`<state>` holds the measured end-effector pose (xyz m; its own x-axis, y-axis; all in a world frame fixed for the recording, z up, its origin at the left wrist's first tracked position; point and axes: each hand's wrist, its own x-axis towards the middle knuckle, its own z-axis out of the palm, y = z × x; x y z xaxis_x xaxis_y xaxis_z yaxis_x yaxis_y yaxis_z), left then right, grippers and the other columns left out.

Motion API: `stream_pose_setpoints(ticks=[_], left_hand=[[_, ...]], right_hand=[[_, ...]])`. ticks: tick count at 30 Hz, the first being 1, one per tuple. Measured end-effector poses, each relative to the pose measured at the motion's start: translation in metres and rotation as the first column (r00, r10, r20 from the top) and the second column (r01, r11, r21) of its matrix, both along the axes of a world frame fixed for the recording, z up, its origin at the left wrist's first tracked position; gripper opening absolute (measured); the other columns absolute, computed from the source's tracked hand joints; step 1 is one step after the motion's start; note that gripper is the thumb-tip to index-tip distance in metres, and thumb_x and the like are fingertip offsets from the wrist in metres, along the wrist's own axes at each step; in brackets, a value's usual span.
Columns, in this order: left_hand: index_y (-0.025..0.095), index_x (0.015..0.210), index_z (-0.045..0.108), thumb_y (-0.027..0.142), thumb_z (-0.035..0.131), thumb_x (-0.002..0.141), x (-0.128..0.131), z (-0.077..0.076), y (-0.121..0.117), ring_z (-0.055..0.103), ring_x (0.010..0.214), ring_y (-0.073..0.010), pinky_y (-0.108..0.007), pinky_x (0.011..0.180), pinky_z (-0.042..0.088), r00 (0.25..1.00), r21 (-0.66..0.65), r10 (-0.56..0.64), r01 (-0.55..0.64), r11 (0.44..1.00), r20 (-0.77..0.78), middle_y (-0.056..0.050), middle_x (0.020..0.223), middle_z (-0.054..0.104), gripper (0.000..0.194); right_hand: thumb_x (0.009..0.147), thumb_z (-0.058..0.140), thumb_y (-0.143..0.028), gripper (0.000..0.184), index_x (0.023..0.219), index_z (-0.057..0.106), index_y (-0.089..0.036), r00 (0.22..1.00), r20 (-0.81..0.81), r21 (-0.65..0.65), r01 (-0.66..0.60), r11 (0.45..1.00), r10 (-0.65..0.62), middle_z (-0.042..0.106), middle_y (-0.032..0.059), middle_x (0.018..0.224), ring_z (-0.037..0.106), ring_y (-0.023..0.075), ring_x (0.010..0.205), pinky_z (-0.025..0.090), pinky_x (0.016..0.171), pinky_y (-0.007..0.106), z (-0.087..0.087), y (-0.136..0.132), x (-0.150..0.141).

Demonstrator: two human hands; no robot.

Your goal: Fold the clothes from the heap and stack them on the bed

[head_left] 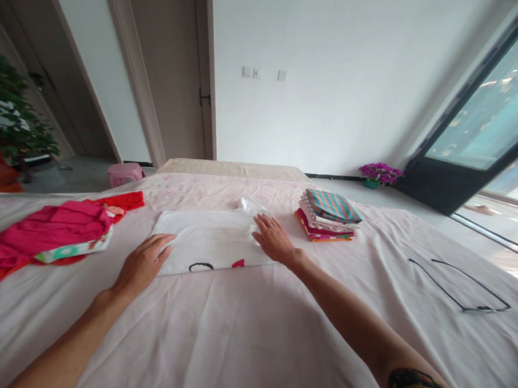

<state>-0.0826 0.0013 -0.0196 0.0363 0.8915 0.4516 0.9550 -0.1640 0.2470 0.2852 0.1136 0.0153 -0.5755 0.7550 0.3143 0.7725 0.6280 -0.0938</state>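
Note:
A white garment (209, 237), folded into a flat wide shape, lies on the sheet in front of me; black and red print shows along its near edge. My left hand (147, 258) rests at its left end, palm down with the fingers stretched out. On the right end lies my right hand (274, 237), also flat, fingers extended. A crumpled white bit of cloth sticks out past the far right edge. Neither hand grips anything.
Right of the garment stands a stack of folded clothes (329, 217), a striped one on top. Loose pink and red clothes (55, 231) are heaped at left. Eyeglasses (464, 294) lie at right on the sheet (244, 336). A pink stool (125, 174) stands beyond.

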Motion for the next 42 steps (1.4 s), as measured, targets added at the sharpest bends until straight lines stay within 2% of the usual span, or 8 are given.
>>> stream_pose_setpoints(ticks=[3,8,16,20,24,31,35,42], left_hand=[[0.022,0.137,0.050,0.044,0.036,0.095,0.008,-0.010,0.001,0.042,0.135,-0.0213,-0.035,0.113,0.031,0.990,-0.151,-0.133,0.124,0.981,-0.053,-0.007,0.146,0.048,0.050],[0.025,0.145,0.042,0.048,0.037,0.093,0.007,-0.019,-0.003,0.029,0.143,-0.0253,-0.045,0.116,0.023,0.978,-0.228,-0.092,0.048,0.972,-0.188,-0.008,0.155,0.034,0.057],[0.024,0.133,0.055,0.047,0.040,0.090,0.011,-0.013,0.011,0.043,0.134,-0.0241,-0.040,0.111,0.031,0.997,-0.284,-0.019,-0.002,0.959,-0.071,-0.008,0.145,0.050,0.051],[0.022,0.114,0.065,0.040,0.043,0.088,0.054,0.011,0.036,0.060,0.113,-0.0226,-0.032,0.096,0.043,0.986,-0.286,0.161,-0.140,0.948,0.050,-0.007,0.122,0.067,0.038],[0.025,0.110,0.067,0.039,0.047,0.088,0.120,0.032,0.073,0.063,0.110,-0.0208,-0.028,0.087,0.046,0.965,-0.336,0.175,-0.101,0.937,0.197,-0.005,0.119,0.070,0.033],[0.019,0.114,0.065,0.056,0.061,0.076,0.208,0.025,0.138,0.062,0.109,-0.0296,-0.035,0.085,0.044,0.975,-0.385,0.141,-0.066,0.920,0.169,-0.017,0.118,0.068,0.053],[0.021,0.098,0.068,0.044,0.064,0.077,0.225,0.019,0.146,0.065,0.099,-0.0272,-0.032,0.078,0.044,0.979,-0.379,0.120,-0.048,0.924,0.167,-0.012,0.105,0.072,0.031],[0.021,0.109,0.056,0.037,0.039,0.094,0.215,0.012,0.140,0.066,0.094,-0.0240,-0.031,0.074,0.044,0.955,-0.277,0.211,-0.149,0.949,0.208,-0.010,0.101,0.071,0.028]], right_hand=[[0.100,0.034,-0.044,0.058,0.149,0.032,-0.014,0.995,0.080,-0.115,-0.052,0.992,0.062,0.030,0.0148,0.155,0.024,0.0261,0.144,0.019,0.116,0.046,-0.013,-0.013,0.008],[0.100,0.032,-0.047,0.057,0.150,0.031,-0.019,0.993,0.117,-0.236,0.040,0.971,-0.013,0.025,0.0109,0.157,0.020,0.0263,0.145,0.017,0.116,0.048,-0.026,-0.001,0.037],[0.097,0.041,-0.036,0.037,0.123,0.060,-0.017,0.924,-0.129,-0.160,0.339,0.927,-0.360,0.066,0.0118,0.116,0.059,0.0221,0.109,0.042,0.090,0.031,-0.009,-0.007,0.079],[0.091,0.049,-0.047,0.036,0.115,0.062,-0.023,0.900,-0.171,-0.224,0.362,0.905,-0.402,0.069,0.0041,0.093,0.062,0.0200,0.090,0.042,0.075,0.028,-0.004,-0.031,0.083],[0.085,0.058,-0.039,0.036,0.118,0.060,-0.023,0.913,-0.197,-0.210,0.317,0.925,-0.358,0.068,0.0035,0.094,0.060,0.0198,0.092,0.042,0.078,0.028,-0.010,-0.045,0.082],[0.081,0.060,-0.024,0.037,0.118,0.062,-0.024,0.938,-0.243,-0.159,0.212,0.964,-0.246,0.065,0.0047,0.099,0.057,0.0196,0.095,0.042,0.086,0.029,-0.023,-0.047,0.085],[0.080,0.061,-0.025,0.044,0.123,0.058,-0.025,0.930,-0.230,-0.174,0.252,0.952,-0.288,0.065,0.0061,0.105,0.056,0.0221,0.100,0.042,0.087,0.031,-0.023,-0.048,0.085],[0.076,0.065,-0.035,0.057,0.131,0.052,-0.026,0.899,-0.212,-0.202,0.344,0.917,-0.384,0.066,0.0058,0.105,0.055,0.0244,0.100,0.041,0.086,0.034,-0.021,-0.049,0.085]])
